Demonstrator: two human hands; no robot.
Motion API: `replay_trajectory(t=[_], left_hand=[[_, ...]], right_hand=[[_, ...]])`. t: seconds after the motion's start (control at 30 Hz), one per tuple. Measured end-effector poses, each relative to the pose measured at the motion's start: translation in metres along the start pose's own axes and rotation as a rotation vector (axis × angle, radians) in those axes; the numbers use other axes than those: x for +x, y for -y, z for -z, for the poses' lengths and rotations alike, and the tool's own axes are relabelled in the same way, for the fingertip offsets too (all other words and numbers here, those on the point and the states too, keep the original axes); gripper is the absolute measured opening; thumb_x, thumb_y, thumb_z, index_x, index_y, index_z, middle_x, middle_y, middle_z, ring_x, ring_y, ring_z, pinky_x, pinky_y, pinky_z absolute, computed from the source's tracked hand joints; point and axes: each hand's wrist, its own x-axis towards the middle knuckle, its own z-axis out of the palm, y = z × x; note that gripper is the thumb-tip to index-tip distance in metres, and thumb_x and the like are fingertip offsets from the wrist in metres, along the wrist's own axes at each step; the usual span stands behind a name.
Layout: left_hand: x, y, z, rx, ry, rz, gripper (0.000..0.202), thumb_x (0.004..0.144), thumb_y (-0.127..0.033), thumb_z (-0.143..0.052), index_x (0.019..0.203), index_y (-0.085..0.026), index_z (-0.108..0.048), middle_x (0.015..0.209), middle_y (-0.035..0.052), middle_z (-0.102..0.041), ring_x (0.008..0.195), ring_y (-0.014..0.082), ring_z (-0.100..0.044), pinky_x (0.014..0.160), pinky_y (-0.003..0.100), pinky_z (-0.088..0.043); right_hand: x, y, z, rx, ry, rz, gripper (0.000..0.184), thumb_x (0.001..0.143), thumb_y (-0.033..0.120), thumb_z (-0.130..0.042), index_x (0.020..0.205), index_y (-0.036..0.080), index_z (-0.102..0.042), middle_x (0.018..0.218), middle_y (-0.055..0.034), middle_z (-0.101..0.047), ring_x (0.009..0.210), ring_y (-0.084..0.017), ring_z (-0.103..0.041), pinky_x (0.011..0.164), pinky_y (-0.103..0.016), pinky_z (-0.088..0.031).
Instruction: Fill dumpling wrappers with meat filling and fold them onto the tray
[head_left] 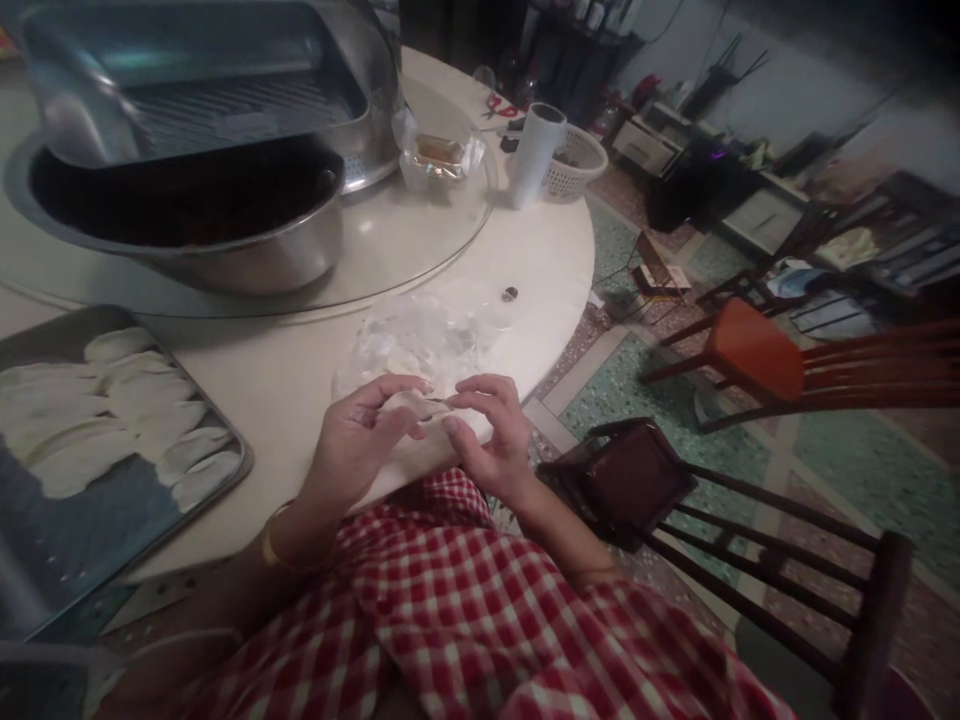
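Observation:
My left hand [360, 435] and my right hand [491, 430] meet at the near edge of the round table [540, 270], fingers pinched together on a pale dumpling [421, 405] held between them. Just beyond the hands lies a clear plastic bag [420, 340] with pale wrappers inside. To the left a metal tray [127, 500] carries several folded dumplings [112, 410] in rows. A gold bangle sits on my left wrist. My lap is covered by red checked cloth [480, 610].
A large steel bowl [225, 240] with dark filling stands on a glass turntable, a steel tray behind it. A white cup [534, 155], a white basket [577, 160] and red scissors lie at the far edge. Dark wooden chairs [675, 500] stand to the right.

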Motion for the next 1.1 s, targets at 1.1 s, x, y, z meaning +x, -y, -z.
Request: replay_trajectory(t=[1.1], left_hand=[[0.001, -0.003, 0.001, 0.352, 0.143, -0.299, 0.004, 0.085, -0.024, -0.063, 0.086, -0.021, -0.065, 0.094, 0.0017, -0.064, 0.091, 0.0151, -0.062, 0.079, 0.028, -0.053]], right_hand=[[0.013, 0.006, 0.013, -0.062, 0.216, 0.073, 0.013, 0.087, 0.018, -0.051, 0.093, 0.02, -0.062, 0.095, -0.0065, -0.063, 0.092, -0.018, -0.057, 0.083, -0.038, -0.05]])
